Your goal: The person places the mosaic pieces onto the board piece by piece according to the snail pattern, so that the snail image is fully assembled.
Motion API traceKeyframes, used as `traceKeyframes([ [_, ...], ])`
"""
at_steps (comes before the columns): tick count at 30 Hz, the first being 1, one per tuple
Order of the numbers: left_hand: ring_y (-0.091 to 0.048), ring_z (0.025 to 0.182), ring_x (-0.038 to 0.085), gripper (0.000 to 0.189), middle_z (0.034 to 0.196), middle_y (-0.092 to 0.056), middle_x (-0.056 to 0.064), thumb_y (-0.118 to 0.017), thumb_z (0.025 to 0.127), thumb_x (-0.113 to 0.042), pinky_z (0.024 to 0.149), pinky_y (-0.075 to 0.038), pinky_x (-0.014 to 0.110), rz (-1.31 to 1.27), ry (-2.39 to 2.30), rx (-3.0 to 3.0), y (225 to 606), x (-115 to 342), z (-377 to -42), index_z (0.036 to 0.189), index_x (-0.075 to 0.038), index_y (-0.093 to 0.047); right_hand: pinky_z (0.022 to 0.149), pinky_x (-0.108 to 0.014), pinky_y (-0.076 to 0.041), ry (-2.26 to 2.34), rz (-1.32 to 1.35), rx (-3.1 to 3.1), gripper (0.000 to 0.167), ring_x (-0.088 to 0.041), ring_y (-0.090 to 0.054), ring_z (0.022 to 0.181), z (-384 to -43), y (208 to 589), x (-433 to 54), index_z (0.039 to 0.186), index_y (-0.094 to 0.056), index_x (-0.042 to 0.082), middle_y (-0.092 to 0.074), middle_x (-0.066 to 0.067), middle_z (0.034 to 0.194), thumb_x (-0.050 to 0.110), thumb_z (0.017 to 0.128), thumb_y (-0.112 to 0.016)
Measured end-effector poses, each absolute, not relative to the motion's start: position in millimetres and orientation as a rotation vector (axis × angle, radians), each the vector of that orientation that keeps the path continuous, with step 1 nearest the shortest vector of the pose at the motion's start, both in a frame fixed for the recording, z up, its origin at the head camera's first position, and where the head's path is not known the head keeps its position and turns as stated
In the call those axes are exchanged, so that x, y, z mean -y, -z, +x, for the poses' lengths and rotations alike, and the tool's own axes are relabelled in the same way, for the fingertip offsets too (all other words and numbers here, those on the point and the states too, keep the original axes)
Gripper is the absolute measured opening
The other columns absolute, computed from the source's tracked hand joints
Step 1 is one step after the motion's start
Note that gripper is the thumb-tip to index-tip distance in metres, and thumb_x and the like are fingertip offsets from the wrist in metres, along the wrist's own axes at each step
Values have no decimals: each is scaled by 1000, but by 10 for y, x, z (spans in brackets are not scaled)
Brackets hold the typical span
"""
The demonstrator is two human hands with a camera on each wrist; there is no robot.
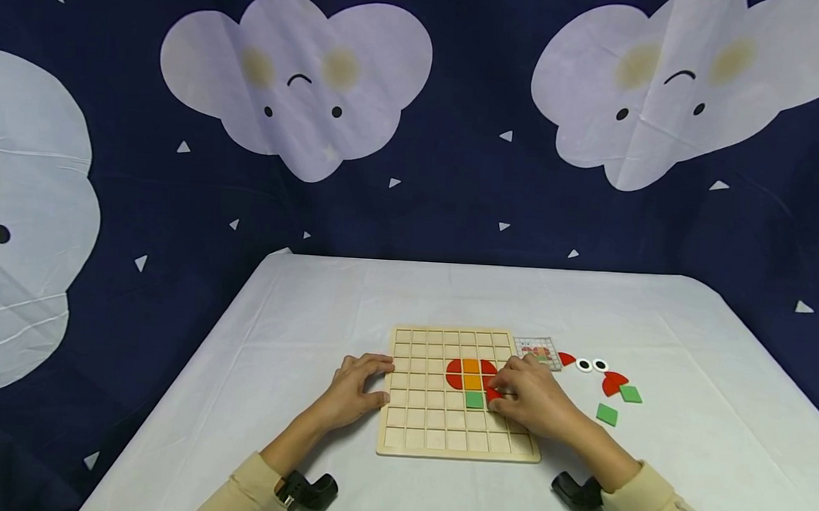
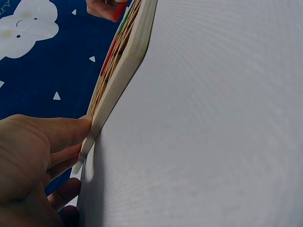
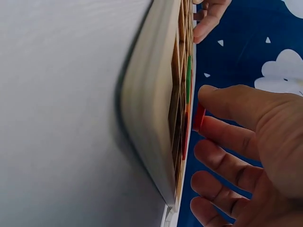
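Observation:
A light wooden grid board lies on the table between both hands. My left hand rests at its left edge, thumb and fingertips spread along the rim; in the left wrist view the thumb touches the board's edge. Between thumb and index finger, my right hand pinches a red tile, held just over the board's right half. Set in the grid are two orange squares, red rounded tiles on either side of them, and a green square below. The right hand partly hides that side of the grid.
A small picture card lies at the board's upper right corner. Farther right are a loose red tile, two white eye pieces, more red tiles and two green tiles. A dark cloud-print cloth hangs behind the white table.

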State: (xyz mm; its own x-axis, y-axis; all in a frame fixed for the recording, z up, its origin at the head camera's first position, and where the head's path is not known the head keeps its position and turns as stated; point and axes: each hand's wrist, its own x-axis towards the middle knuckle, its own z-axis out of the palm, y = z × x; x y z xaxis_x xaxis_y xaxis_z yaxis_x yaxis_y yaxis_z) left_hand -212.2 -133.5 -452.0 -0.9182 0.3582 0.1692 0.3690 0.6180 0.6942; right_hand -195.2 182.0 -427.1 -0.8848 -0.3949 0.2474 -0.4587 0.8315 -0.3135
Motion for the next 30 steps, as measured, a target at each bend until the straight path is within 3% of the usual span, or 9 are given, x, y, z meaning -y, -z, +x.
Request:
traceKeyframes([
  [25,-39,103,14,41,133,-55,-3,-73,79,-14,84,-25,34,-638,1207,2811,4530,1343,-2124,119,-11,-63,74,-30,-33,-534,657,2852,18,-8,-42,80,-1947,4301,-1806,85,-72,20,-58,9,85,26,71,-80],
  [28,-39,103,14,41,133,-55,-2,-72,79,-14,85,-25,34,-641,1214,2810,4527,1343,-2122,119,-10,-63,76,-34,-36,-531,649,2844,19,-11,-46,82,-1945,4290,-1833,87,-72,20,-59,9,86,26,71,-79],
  [30,-39,104,14,42,134,-55,-2,-72,79,-14,85,-25,34,-642,1219,2811,4524,1343,-2120,120,-10,-62,87,-42,-40,-537,644,2830,19,-19,-53,90,-1941,4278,-1870,87,-73,18,-60,7,86,24,71,-79],
])
